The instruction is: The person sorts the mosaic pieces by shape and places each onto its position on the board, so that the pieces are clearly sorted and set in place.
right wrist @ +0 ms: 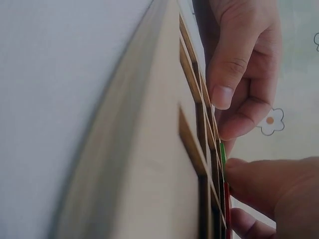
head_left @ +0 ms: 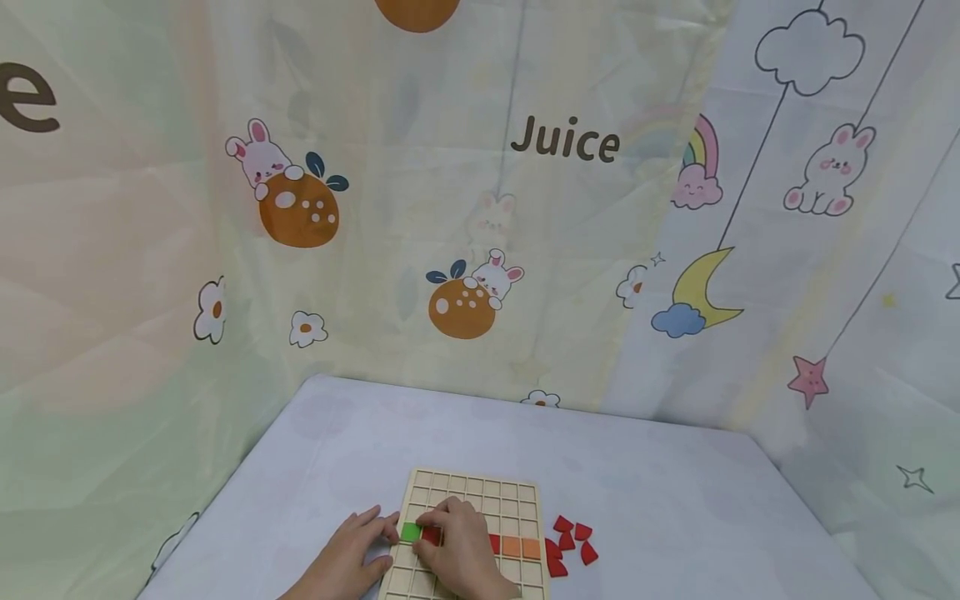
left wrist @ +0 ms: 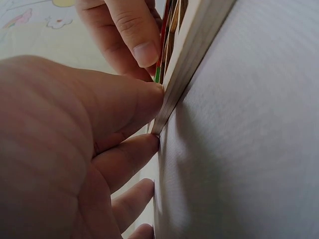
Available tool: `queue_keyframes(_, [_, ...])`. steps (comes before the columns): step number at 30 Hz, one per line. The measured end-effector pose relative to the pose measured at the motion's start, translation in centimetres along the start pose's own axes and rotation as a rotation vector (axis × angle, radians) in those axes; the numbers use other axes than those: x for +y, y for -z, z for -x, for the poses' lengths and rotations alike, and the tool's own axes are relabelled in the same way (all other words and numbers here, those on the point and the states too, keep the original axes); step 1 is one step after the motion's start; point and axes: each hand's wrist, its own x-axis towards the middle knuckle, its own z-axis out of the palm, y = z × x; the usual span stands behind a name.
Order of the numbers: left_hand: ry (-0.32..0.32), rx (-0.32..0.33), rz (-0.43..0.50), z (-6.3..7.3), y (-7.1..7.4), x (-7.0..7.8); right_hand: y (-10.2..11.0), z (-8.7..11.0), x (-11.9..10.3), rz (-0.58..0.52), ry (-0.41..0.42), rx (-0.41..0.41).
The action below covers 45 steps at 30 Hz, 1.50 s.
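A wooden grid board (head_left: 517, 493) lies on the table, with a row of coloured tiles across it. My right hand (head_left: 467, 552) reaches over that row and pinches a red tile (head_left: 431, 537) between thumb and finger. Just left of it sits a green tile (head_left: 409, 532); toward the right end are another red tile (head_left: 495, 543) and orange tiles (head_left: 512, 547). The hand hides the middle of the row. At the board's left edge rests my left hand (head_left: 348, 546); in the left wrist view its thumb and a finger touch the wooden side (left wrist: 192, 55).
Several loose red pieces (head_left: 567, 542) with rounded edges lie right of the board, some close against its side. The table (head_left: 645, 467) has a pale cloth, and printed curtains (head_left: 390, 167) stand behind and beside it.
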Motion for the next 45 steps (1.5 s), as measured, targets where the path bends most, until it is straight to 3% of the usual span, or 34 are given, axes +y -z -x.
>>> queue_keyframes(8, [0.027, -0.012, 0.001, 0.0, 0.0, 0.1, 0.7, 0.4, 0.0, -0.028, -0.029, -0.015])
queue_keyframes(19, [0.050, 0.001, 0.004, 0.0, 0.2, 0.1, 3.6, 2.4, 0.5, -0.058, -0.101, 0.050])
queue_keyframes(26, [0.047, 0.004, -0.003, 0.1, 0.2, 0.1, 5.0, 4.0, 2.6, -0.053, -0.119, 0.108])
queue_keyframes(31, [0.048, -0.004, 0.006, 0.1, 0.2, 0.1, 5.9, 4.9, 4.4, -0.037, -0.182, 0.126])
queue_keyframes(40, [0.026, -0.004, 0.002, -0.1, 0.0, 0.1, 7.7, 5.6, 7.4, -0.043, -0.212, 0.189])
queue_keyframes(45, [0.049, -0.009, 0.001, -0.1, 0.1, 0.4, 8.4, 5.8, 8.1, -0.038, -0.264, 0.254])
